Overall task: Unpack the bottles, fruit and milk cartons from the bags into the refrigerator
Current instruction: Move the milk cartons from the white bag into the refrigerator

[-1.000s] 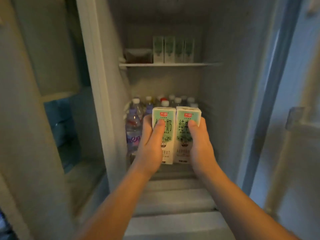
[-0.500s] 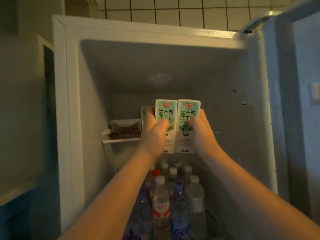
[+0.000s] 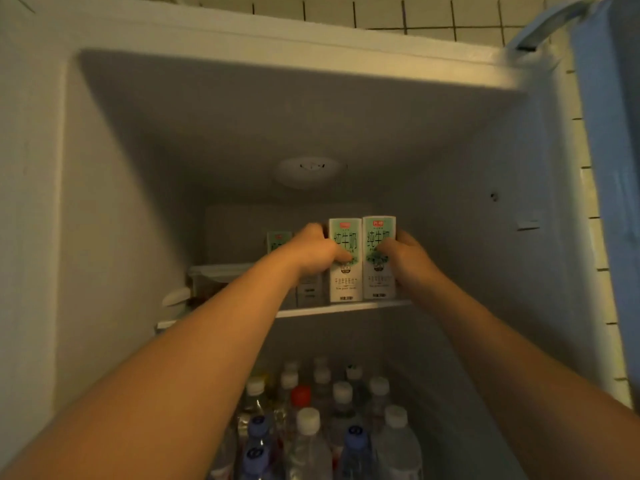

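Two green-and-white milk cartons stand side by side at the front of the upper shelf point(image 3: 346, 308) inside the open refrigerator. My left hand point(image 3: 313, 252) grips the left carton point(image 3: 344, 282), thumb across its face. My right hand point(image 3: 405, 258) grips the right carton point(image 3: 379, 278) the same way. Their bases sit at the shelf's front edge. Another milk carton point(image 3: 278, 241) shows behind my left hand, mostly hidden. Several water bottles point(image 3: 308, 434) with white, blue and red caps stand packed on the level below.
A clear lidded container point(image 3: 214, 275) sits on the left part of the upper shelf. The refrigerator door point(image 3: 609, 168) hangs open at the right. The interior's right wall point(image 3: 485, 237) lies close to my right hand. Tiled wall shows above the refrigerator.
Both hands have carried the two cartons up from in front of the bottles and deeper in, onto the upper shelf. The view has tilted upward and closer.
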Motion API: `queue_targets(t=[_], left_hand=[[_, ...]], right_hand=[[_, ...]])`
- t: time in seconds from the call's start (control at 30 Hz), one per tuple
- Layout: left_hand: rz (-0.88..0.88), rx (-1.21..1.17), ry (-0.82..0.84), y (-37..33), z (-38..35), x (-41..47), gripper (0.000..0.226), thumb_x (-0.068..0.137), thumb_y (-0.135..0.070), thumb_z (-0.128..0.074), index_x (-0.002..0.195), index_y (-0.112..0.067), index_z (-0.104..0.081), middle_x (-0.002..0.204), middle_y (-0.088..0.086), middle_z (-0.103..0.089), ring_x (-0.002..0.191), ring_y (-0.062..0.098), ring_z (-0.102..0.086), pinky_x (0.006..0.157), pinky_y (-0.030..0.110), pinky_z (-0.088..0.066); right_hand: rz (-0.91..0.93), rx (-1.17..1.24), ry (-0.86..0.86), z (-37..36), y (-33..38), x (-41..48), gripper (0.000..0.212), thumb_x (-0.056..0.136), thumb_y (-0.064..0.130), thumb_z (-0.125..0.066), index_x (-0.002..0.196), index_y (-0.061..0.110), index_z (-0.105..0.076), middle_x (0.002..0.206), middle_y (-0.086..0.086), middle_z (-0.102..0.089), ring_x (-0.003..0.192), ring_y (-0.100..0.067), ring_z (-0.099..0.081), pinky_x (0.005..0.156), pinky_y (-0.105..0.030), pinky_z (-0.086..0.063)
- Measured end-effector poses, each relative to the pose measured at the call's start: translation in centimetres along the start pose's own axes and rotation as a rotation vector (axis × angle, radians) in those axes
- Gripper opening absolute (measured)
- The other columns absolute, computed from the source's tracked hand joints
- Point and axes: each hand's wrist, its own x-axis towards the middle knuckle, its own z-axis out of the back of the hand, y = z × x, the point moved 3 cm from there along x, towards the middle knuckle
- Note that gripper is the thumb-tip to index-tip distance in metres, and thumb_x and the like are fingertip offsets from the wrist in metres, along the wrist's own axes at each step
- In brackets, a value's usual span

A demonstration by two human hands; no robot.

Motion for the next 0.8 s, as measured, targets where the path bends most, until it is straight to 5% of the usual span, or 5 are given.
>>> queue_targets(t=[0.13,0.23,0.37,0.57,0.8], left_hand=[[-0.062,0.152,0.073,0.9,0.3,2.5,0.026,0.086,-0.009,-0.074,0.097,-0.028,-0.059,0.105,-0.004,-0.070,0.103,0.017,-0.068,0.088,0.034,-0.056],[-0.135,0.293,0.056,0.5,0.5,4.1,0.050,0.079,-0.010,-0.082,0.115,-0.024,-0.051,0.104,-0.007,-0.064,0.089,0.007,-0.063,0.067,0.020,-0.051],[-0.124,0.529,-0.005,0.7,0.1,6.9,0.079,0.069,-0.024,-0.090,0.133,-0.026,-0.044,0.117,-0.001,-0.065,0.104,0.020,-0.063,0.087,0.044,-0.058],[-0.209,0.929,-0.128,1.3,-0.6,9.5,0.077,0.074,-0.048,-0.081,0.138,-0.024,-0.045,0.135,0.003,-0.049,0.130,0.028,-0.037,0.105,0.041,-0.031],[-0.144,1.137,-0.179,2.9,-0.4,12.0,0.082,0.077,-0.051,-0.074,0.143,-0.019,-0.037,0.144,0.007,-0.042,0.136,0.030,-0.029,0.110,0.045,-0.025]], right_hand=[[-0.065,-0.255,0.196,1.1,-0.8,1.9,0.033,0.093,0.000,-0.056,0.119,0.022,-0.054,0.118,-0.004,-0.067,0.109,-0.026,-0.065,0.097,-0.049,-0.053],[-0.129,-0.457,0.262,1.6,-1.1,3.7,0.036,0.086,-0.005,-0.064,0.099,0.028,-0.059,0.117,-0.004,-0.069,0.111,-0.025,-0.065,0.100,-0.049,-0.051],[-0.220,-0.556,0.243,1.2,-2.3,6.4,0.027,0.089,-0.001,-0.064,0.095,0.025,-0.060,0.108,-0.005,-0.072,0.098,-0.026,-0.069,0.089,-0.050,-0.057],[-0.304,-0.631,0.228,0.2,-4.3,9.9,0.030,0.091,0.000,-0.062,0.119,0.013,-0.061,0.112,-0.012,-0.071,0.100,-0.031,-0.070,0.087,-0.054,-0.058],[-0.367,-0.763,0.308,-2.2,-4.1,12.4,0.037,0.091,0.001,-0.065,0.127,0.001,-0.055,0.106,-0.017,-0.070,0.089,-0.030,-0.070,0.088,-0.053,-0.056]])
